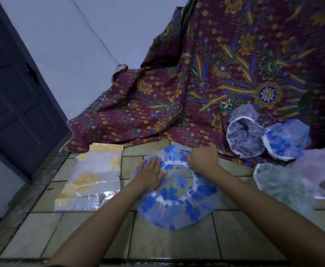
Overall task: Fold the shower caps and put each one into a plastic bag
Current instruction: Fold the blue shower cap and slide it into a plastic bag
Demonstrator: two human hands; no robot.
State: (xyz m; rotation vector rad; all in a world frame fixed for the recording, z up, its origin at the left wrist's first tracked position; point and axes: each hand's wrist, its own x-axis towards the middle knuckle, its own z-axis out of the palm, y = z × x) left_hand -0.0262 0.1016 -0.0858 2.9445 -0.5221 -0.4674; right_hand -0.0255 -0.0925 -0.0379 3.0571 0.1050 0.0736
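A clear shower cap with blue flowers (177,197) lies spread open-side up on the tiled floor, its white elastic rim forming a ring. My left hand (150,173) presses flat on the cap's left rim, fingers apart. At the far edge my right hand (203,158) rests on the rim, fingers bent over it. A clear plastic bag (92,180) holding a yellow-patterned cap lies to the left. More caps sit at the right: a grey one (244,134), a blue one (287,140), a green one (281,182) and a pink one (319,172).
A maroon batik cloth (206,83) drapes down the wall and onto the floor behind the caps. A dark door (13,93) stands at the left. Beige floor tiles (177,241) lie in front of me.
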